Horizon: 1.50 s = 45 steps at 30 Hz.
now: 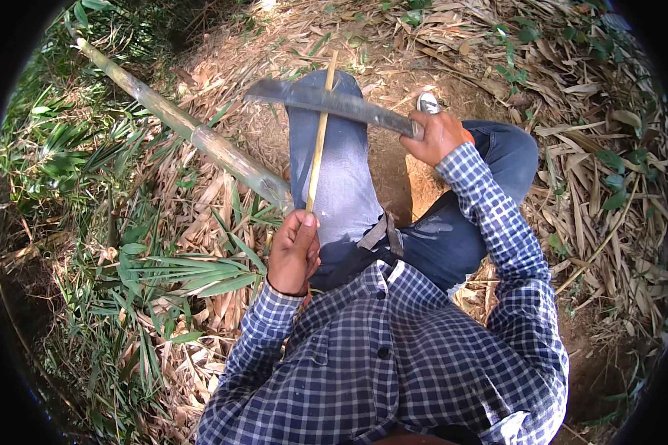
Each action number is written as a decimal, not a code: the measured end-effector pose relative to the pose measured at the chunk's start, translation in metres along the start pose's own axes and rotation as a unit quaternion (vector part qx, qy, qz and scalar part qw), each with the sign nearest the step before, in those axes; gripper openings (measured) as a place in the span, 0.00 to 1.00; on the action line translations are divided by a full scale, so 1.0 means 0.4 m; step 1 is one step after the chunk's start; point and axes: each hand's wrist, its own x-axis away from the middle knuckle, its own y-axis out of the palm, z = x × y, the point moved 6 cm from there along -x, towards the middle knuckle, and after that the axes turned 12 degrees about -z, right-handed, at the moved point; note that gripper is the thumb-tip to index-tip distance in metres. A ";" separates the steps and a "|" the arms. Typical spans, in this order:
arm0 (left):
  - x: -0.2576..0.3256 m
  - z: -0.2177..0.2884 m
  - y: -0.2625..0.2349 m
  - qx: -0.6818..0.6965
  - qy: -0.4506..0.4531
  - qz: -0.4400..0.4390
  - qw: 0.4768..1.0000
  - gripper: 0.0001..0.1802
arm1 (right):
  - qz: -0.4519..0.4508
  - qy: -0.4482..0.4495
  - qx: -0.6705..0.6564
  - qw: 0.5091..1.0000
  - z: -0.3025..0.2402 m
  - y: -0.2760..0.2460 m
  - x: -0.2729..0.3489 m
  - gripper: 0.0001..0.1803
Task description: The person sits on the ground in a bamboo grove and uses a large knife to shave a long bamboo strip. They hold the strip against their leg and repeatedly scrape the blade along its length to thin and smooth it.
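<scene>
My left hand grips the near end of a thin pale bamboo strip, which runs up and away over my left thigh. My right hand holds the handle of a long dark machete. Its blade lies across the strip near the strip's far end, above my knee. I am seated on the ground in blue jeans and a blue checked shirt.
A thick green bamboo pole lies diagonally on the ground at my left, from upper left down to my left leg. Dry bamboo leaves and husks cover the bare dirt all round. Green grass grows at the left. My shoe shows by the machete handle.
</scene>
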 end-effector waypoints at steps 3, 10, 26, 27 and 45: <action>-0.001 0.007 0.000 0.001 0.006 0.003 1.000 0.12 | 0.004 -0.004 0.005 1.000 -0.008 0.001 0.000 0.18; 0.002 0.002 0.001 0.012 0.000 0.004 1.000 0.13 | -0.009 0.040 -0.007 0.999 0.022 -0.022 -0.053 0.22; -0.034 -0.012 -0.016 0.050 0.020 -0.014 0.998 0.23 | -0.004 0.081 -0.129 0.988 0.027 0.025 0.015 0.22; -0.042 -0.010 -0.020 0.043 0.020 -0.007 0.999 0.24 | -0.019 0.083 -0.141 0.986 0.009 0.032 0.040 0.22; -0.054 0.002 0.003 0.102 0.065 -0.033 0.992 0.11 | 0.013 -0.094 -0.019 0.995 -0.097 0.077 0.194 0.17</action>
